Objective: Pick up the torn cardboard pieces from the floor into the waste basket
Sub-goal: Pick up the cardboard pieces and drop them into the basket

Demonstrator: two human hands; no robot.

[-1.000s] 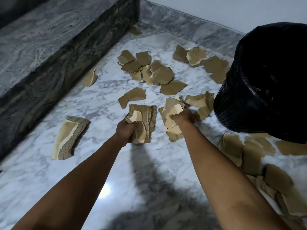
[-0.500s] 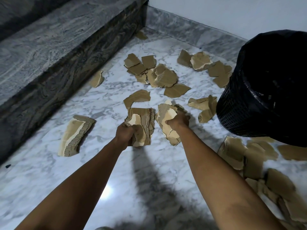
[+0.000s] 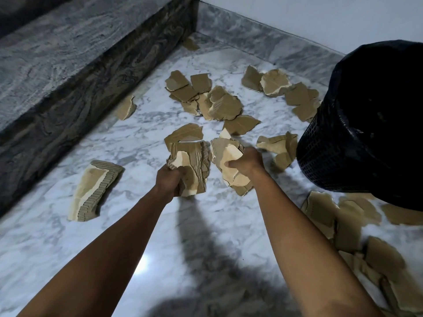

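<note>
Two handfuls were held: left hand (image 3: 170, 179) fingers gripped a cardboard stack (image 3: 191, 167), right hand (image 3: 246, 162) fingers gripped torn pieces (image 3: 229, 165). Judged mid-collection; next, both loads needed carrying to the waste basket (image 3: 366, 124) at 2 o'clock.

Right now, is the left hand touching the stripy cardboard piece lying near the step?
Apart. The head view shows bare marble floor between the left hand, which grips another cardboard stack, and the ridged cardboard piece.

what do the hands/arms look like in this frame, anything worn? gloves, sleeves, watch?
Nothing worn that shows. The left hand and right hand are bare, no gloves, and no rings are visible. Both forearms are bare from wrist to the frame's bottom edge: no sleeves, watch, bands or markings in view. Anything above the elbows is out of frame.
</note>
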